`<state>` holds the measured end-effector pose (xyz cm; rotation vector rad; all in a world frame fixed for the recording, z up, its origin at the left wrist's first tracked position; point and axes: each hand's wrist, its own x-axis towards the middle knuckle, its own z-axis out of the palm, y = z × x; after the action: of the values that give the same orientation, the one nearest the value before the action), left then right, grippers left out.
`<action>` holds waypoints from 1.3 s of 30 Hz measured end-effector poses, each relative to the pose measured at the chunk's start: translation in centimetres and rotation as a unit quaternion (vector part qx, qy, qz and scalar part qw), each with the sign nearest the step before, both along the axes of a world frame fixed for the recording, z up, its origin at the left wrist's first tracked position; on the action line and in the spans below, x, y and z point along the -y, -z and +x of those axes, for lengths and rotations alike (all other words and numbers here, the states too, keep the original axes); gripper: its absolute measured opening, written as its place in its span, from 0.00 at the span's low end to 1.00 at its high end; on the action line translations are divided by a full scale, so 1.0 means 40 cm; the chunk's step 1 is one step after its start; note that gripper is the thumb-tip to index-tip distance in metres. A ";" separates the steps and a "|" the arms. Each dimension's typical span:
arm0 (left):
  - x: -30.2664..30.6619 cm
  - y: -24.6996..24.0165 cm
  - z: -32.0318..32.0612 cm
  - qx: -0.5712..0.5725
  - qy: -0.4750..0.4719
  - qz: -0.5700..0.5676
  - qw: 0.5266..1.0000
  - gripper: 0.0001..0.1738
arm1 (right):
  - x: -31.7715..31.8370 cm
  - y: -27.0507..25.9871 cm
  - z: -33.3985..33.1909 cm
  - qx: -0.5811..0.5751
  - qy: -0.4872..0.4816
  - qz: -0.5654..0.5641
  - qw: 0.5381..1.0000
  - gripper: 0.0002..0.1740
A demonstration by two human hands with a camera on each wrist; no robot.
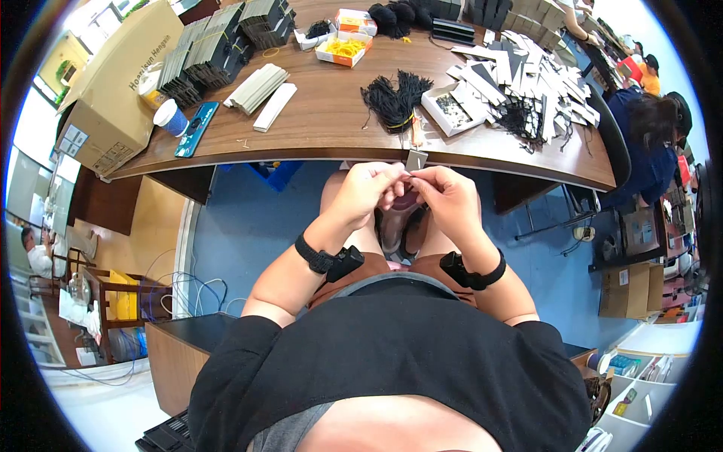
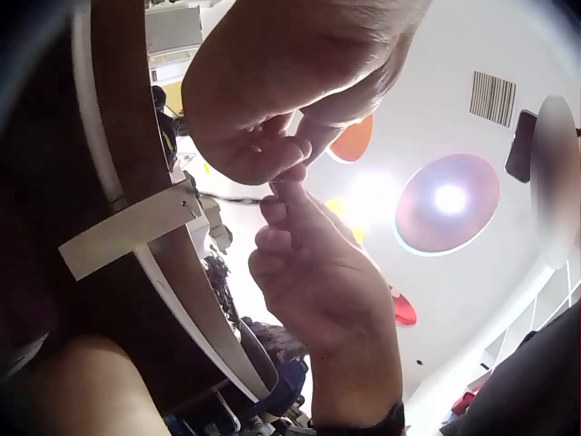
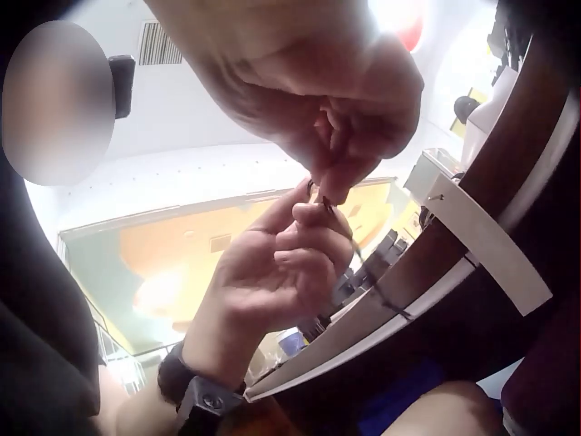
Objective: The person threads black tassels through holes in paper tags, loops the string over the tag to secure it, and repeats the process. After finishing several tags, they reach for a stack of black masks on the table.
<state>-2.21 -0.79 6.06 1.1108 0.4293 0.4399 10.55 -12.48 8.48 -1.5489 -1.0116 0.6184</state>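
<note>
The black cord [image 2: 231, 198] is just off the table's [image 1: 324, 139] front edge, left hand [image 1: 369, 192] and right hand [image 1: 448, 197] both pinching it, fingertips together, probably because it's so thin. It runs toward a pale tag [image 2: 132, 232] jutting past that edge; can't tell if it's threaded through. Bundle [image 1: 397, 98] near the front edge, I guess for quick grabbing, pile [image 1: 520, 75] toward the right end, likely for elbow room.

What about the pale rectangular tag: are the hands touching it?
No, a thin black cord spans the gap from tag to left hand and right hand.
</note>
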 end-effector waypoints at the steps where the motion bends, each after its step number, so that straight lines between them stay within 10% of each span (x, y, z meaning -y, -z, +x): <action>1: 0.002 -0.007 -0.005 0.004 -0.012 -0.035 0.999 0.14 | -0.001 0.009 0.003 -0.004 0.007 0.014 1.000 0.06; 11: 0.020 0.046 0.024 0.040 -0.023 -0.011 0.999 0.08 | 0.012 0.056 0.004 -0.075 -0.013 0.022 0.997 0.05; 22: 0.026 0.038 0.045 -0.086 -0.083 0.493 0.862 0.04 | -0.003 0.133 0.050 0.027 0.004 0.020 0.999 0.06; 31: 0.002 0.056 0.057 -0.062 -0.028 0.122 0.990 0.05 | -0.004 0.138 0.069 -0.229 -0.066 0.016 0.971 0.04; 39: 0.000 0.051 0.060 -0.075 -0.015 0.239 0.968 0.04 | -0.011 0.118 0.093 -0.235 -0.080 -0.031 0.968 0.05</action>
<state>0.18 -0.80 4.03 1.6145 0.4863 0.5037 14.29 -12.05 3.76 -1.2922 -0.7607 1.0796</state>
